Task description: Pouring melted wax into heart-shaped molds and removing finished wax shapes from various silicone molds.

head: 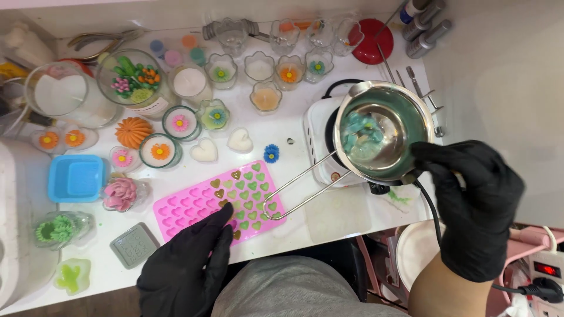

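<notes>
Resting flat with fingers together on the pink heart mould (220, 202), the left hand (185, 267) lies at seven o'clock from the melting pot (382, 132), whose rim the right hand (476, 205) grips.

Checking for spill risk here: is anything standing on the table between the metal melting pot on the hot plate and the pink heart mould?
Nothing visible stands between them. The metal pot sits on the white hot plate, and only its wire handle spans the bare table to the pink mould. The left hand rests on the mould's near edge; the right hand is beside the pot.
</notes>
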